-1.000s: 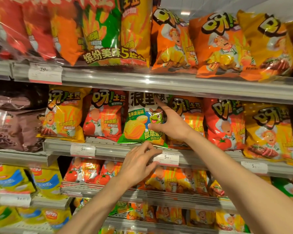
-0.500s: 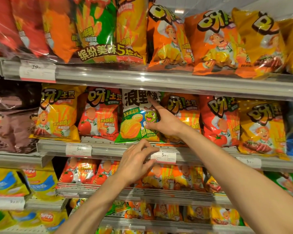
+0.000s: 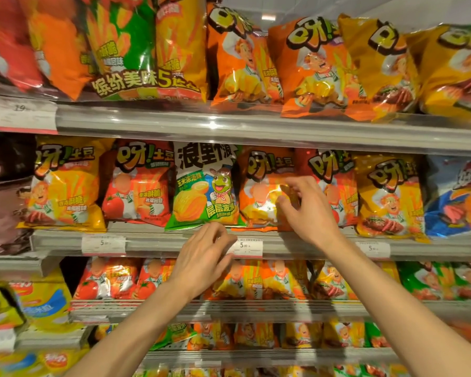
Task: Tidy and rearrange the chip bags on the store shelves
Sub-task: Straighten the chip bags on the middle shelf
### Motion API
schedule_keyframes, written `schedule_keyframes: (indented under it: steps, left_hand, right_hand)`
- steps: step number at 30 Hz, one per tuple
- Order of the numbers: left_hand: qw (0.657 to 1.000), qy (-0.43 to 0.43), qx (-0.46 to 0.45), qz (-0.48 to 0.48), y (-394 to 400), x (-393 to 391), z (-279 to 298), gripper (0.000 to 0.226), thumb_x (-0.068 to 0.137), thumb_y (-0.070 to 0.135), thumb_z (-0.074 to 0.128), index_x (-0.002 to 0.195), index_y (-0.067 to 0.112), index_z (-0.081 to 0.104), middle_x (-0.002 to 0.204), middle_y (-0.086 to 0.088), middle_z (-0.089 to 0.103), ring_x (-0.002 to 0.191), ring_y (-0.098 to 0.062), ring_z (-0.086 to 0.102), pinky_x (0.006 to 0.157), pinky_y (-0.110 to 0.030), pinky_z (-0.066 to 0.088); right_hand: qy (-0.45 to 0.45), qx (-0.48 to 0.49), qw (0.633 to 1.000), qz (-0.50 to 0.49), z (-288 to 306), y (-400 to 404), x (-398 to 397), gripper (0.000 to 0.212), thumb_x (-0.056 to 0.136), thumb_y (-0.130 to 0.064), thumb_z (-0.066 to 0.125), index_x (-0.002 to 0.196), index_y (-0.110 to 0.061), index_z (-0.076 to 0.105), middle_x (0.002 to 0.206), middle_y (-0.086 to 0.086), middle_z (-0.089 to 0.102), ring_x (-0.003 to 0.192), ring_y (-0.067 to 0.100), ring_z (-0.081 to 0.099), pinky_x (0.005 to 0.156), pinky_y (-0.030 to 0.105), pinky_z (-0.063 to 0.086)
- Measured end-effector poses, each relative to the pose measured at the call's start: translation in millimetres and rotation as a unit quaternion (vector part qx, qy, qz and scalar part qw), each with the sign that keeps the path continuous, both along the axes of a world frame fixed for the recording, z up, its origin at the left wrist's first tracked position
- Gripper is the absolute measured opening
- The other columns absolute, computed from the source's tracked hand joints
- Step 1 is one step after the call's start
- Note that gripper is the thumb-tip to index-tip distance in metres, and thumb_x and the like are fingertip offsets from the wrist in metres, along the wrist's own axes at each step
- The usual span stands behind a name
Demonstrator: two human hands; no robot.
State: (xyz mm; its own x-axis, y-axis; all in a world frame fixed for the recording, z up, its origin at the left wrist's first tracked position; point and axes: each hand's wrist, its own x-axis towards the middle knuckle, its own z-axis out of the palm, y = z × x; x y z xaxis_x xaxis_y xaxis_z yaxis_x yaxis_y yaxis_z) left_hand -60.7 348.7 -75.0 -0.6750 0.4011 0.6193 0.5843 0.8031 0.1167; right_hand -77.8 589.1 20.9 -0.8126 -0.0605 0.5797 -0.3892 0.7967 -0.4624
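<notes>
Head view: two hands at the middle shelf (image 3: 158, 242) of chip bags.
The right hand (image 3: 307, 210) curls its fingers onto the orange bag (image 3: 259, 194), just right of centre. The left hand (image 3: 204, 257), loosely open and holding nothing, sits at 6 o'clock below the green-and-white bag (image 3: 204, 186), over the shelf edge beside a price tag (image 3: 246, 247).

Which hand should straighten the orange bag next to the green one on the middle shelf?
Right. The right hand is already on the orange bag, fingers curled at its front. The left hand sits lower, at the shelf edge below the green bag.
</notes>
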Motion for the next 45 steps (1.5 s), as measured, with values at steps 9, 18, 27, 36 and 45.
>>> schedule_keyframes:
  steps: [9,18,27,36,45]
  left_hand:
    - [1.0,-0.002,0.026,-0.005,2,-9,2,0.034,0.08,0.038,0.08,0.106,0.02,0.066,0.103,0.002,0.055,0.095,-0.02,0.056,0.068,-0.032,0.049]
    - [1.0,0.004,0.027,-0.008,1,-10,0,0.035,0.081,0.038,0.079,0.108,0.02,0.067,0.102,0.003,0.052,0.093,-0.019,0.056,0.066,-0.033,0.05]
    - [1.0,0.001,0.028,-0.01,0,-11,1,0.036,0.08,0.039,0.08,0.109,0.022,0.067,0.102,0.003,0.054,0.091,-0.018,0.057,0.063,-0.03,0.048]
    - [0.999,0.001,0.038,-0.018,-1,-13,-1,0.035,0.08,0.037,0.081,0.107,0.019,0.068,0.1,0.002,0.054,0.09,-0.018,0.056,0.062,-0.032,0.049]
    - [0.999,0.011,0.041,-0.025,-2,-13,-2,0.034,0.082,0.038,0.079,0.109,0.018,0.067,0.102,0.001,0.054,0.092,-0.02,0.056,0.065,-0.035,0.051]
  right_hand:
    - [-0.14,-0.03,0.99,-0.02,-8,-5,-15,0.08,0.098,-0.046,0.059,0.159,-0.017,0.017,0.158,0.012,0.04,0.142,0.031,0.043,0.112,0.041,0.041]
    - [-0.087,-0.046,0.995,0.032,-24,-1,-13,0.07,0.093,-0.035,0.069,0.153,-0.024,0.035,0.152,0.003,0.043,0.138,0.019,0.043,0.106,0.026,0.034]
    - [-0.172,-0.162,0.968,0.086,-18,3,-32,0.07,0.097,-0.034,0.065,0.157,-0.029,0.029,0.159,-0.003,0.039,0.144,0.017,0.039,0.118,0.036,0.034]
    - [-0.117,-0.192,0.972,0.071,-34,-5,-37,0.071,0.095,-0.033,0.068,0.155,-0.031,0.028,0.159,-0.007,0.038,0.146,0.015,0.035,0.12,0.038,0.032]
    - [-0.125,-0.131,0.981,0.073,-36,-5,-40,0.071,0.1,-0.041,0.057,0.158,-0.031,0.017,0.161,-0.006,0.034,0.146,0.018,0.036,0.116,0.032,0.031]
